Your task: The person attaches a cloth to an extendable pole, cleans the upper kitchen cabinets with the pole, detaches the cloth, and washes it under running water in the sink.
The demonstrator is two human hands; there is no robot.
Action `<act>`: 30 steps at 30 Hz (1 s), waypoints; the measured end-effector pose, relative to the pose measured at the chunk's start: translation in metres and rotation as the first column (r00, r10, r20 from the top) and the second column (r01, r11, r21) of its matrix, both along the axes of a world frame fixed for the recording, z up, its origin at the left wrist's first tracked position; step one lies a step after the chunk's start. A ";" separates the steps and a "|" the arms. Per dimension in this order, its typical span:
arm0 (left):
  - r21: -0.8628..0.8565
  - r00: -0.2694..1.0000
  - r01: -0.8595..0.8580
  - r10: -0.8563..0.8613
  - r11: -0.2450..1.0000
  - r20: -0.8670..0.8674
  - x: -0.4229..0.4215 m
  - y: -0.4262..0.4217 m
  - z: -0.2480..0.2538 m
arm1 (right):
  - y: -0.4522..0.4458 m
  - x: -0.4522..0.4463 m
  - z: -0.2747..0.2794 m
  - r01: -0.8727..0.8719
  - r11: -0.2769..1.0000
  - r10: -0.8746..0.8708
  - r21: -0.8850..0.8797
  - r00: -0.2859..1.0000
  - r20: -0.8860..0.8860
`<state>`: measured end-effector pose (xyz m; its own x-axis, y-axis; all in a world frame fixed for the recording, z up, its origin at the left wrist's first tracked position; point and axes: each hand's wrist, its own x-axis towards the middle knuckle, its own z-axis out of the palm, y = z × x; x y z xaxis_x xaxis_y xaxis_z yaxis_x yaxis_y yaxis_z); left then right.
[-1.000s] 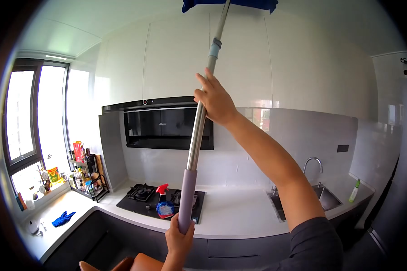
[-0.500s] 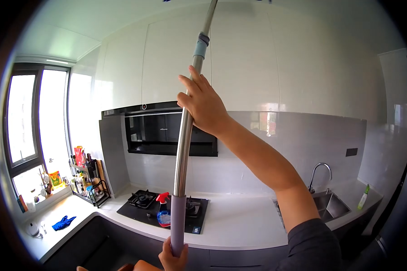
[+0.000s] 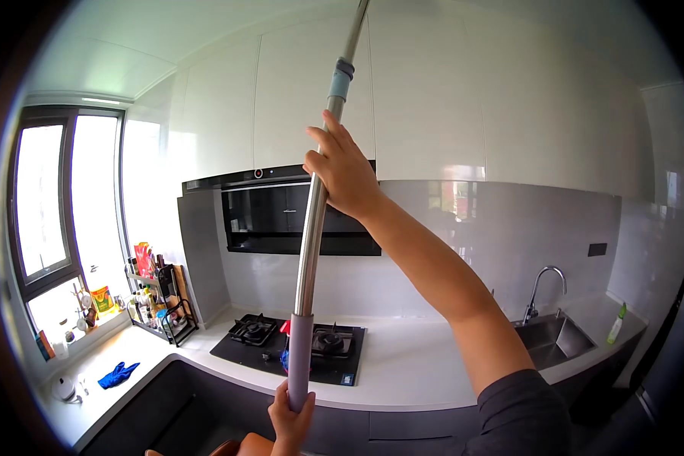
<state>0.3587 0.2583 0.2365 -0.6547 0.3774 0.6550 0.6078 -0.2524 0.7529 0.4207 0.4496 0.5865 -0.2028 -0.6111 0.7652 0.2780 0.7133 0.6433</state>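
Observation:
A long metal pole (image 3: 309,258) with a lilac-grey handle rises steeply, leaning right, past the top edge of the view, where its far end is out of sight. Low in the middle, my left hand (image 3: 290,416) grips the bottom of the handle. Higher up, below the light blue collar (image 3: 340,80), my right hand (image 3: 343,169) is closed round the metal shaft, with some fingertips raised. Behind the handle, a spray bottle (image 3: 285,359) with a red top is mostly hidden on the black gas stove (image 3: 243,351).
White wall cabinets (image 3: 433,99) and a black range hood (image 3: 262,220) are ahead. The sink (image 3: 558,342) and a green-white bottle (image 3: 616,325) stand right. At left are a spice rack (image 3: 159,300), a blue cloth (image 3: 118,375) and a window (image 3: 42,197). Brown chair backs show below.
The pole has moved left and become slightly more upright, with both hands still on it. The blue head at its top has left the view, which has shifted slightly.

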 end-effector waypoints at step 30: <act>0.000 0.994 0.103 -0.103 0.995 0.025 -0.029 0.048 0.068 | 0.088 -0.079 0.045 0.165 0.977 -0.156 -0.132 0.985 0.081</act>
<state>0.3294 0.3064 0.3040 -0.6288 0.4441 0.6383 0.5594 -0.3118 0.7680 0.3417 0.5373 0.6313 -0.3452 -0.4558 0.8204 0.3543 0.7462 0.5636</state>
